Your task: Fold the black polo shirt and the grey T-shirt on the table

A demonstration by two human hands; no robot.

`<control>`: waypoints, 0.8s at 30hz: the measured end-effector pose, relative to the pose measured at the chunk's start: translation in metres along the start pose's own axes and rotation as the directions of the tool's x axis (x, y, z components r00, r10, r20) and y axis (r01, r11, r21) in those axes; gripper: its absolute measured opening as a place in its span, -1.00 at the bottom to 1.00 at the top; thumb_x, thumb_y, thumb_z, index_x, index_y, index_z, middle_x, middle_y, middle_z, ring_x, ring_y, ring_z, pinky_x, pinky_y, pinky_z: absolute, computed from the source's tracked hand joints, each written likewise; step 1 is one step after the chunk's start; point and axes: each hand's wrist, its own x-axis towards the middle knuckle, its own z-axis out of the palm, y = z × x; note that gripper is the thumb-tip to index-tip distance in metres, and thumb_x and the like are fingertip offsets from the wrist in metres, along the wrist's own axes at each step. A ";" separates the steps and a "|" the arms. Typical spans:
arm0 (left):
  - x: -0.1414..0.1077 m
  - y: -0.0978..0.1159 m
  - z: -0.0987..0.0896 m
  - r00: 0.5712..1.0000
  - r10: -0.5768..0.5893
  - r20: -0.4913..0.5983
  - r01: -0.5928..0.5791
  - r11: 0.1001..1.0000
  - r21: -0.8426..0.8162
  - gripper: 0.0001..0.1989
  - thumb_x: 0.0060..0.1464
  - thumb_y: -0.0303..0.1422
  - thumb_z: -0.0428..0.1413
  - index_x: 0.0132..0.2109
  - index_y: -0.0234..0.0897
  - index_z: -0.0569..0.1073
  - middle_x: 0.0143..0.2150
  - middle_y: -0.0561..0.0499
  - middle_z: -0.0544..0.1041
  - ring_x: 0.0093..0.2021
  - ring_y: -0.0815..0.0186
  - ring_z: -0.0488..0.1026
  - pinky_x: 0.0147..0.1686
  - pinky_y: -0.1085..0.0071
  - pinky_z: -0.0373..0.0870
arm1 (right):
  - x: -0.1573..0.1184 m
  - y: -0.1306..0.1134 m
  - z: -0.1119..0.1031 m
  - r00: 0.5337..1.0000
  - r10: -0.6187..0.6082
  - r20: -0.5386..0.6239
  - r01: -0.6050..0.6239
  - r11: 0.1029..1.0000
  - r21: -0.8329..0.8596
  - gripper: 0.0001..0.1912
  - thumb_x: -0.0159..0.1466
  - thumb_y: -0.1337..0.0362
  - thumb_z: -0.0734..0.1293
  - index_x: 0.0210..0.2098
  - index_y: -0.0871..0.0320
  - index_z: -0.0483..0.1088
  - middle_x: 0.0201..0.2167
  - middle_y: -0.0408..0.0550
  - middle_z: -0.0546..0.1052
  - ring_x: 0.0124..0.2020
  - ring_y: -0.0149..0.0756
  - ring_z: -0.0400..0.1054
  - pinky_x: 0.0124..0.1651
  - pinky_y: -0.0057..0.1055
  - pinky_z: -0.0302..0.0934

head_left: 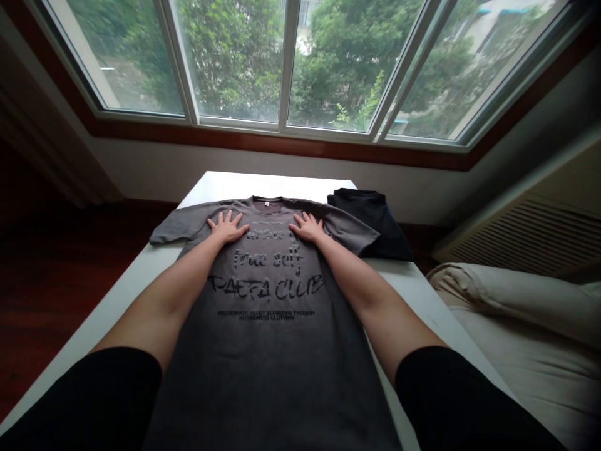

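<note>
A dark grey T-shirt [272, 351] lies spread out, front side up, with its collar at the far end and black lettering across the chest. My left hand [228, 227] rests flat on the upper chest, left of the print, fingers spread. On the other side of the print, my right hand [307, 227] presses flat on the cloth, its fingers also apart. Both sleeves of the shirt stretch outward; the right one reaches over folded black clothing [375, 216]. The shirt's lower hem is out of view.
The white table [282, 181] stands under a wide window [282, 62] with trees outside. To the right is a cream-coloured padded seat [521, 300], with a slatted panel [521, 228] behind it. Dark red wooden floor [61, 275] shows on the left, beside a curtain [47, 138].
</note>
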 end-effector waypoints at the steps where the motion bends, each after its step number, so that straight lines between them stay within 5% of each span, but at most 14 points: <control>1: 0.002 0.000 0.000 1.000 -0.001 -0.001 0.001 1.000 0.002 -0.12 0.26 0.32 -0.32 0.57 0.08 -0.01 0.63 -0.07 -0.22 0.55 -0.37 -0.35 0.28 -0.60 -0.33 | 0.002 0.001 0.000 1.000 0.001 0.002 -0.001 1.000 0.000 -0.16 0.42 -0.35 0.03 0.55 -0.13 -0.02 0.60 0.02 -0.17 0.57 0.23 -0.33 0.45 0.42 -0.47; 15: 0.033 0.001 -0.007 1.000 0.002 -0.016 -0.002 1.000 -0.002 -0.14 0.28 0.27 -0.30 0.57 0.02 0.03 0.63 -0.09 -0.18 0.56 -0.32 -0.32 0.30 -0.56 -0.29 | 0.031 0.005 -0.009 1.000 -0.007 -0.013 0.007 1.000 0.007 -0.19 0.43 -0.31 0.09 0.54 -0.10 0.04 0.59 0.03 -0.11 0.57 0.22 -0.31 0.46 0.40 -0.40; 20: 0.019 0.003 -0.004 0.995 0.044 -0.091 -0.042 0.999 0.020 -0.20 0.35 0.19 -0.30 0.53 -0.10 0.16 0.60 -0.15 -0.03 0.58 -0.19 -0.26 0.38 -0.44 -0.27 | 0.016 0.021 -0.029 0.989 -0.109 -0.104 0.113 0.993 0.031 -0.45 0.45 -0.06 0.24 0.32 0.02 0.41 0.40 0.06 0.34 0.41 0.00 0.18 0.44 -0.06 0.02; 24: -0.013 0.022 0.001 0.979 0.146 -0.142 -0.144 0.989 0.018 -0.31 0.40 0.07 -0.19 0.47 -0.15 0.26 0.58 -0.16 0.05 0.56 -0.07 -0.14 0.44 -0.26 -0.20 | -0.016 0.044 -0.062 0.932 -0.060 -0.358 0.073 0.997 0.022 -0.62 0.47 0.12 0.21 0.07 0.11 0.56 0.11 0.07 0.57 0.15 -0.08 0.39 0.29 -0.25 0.18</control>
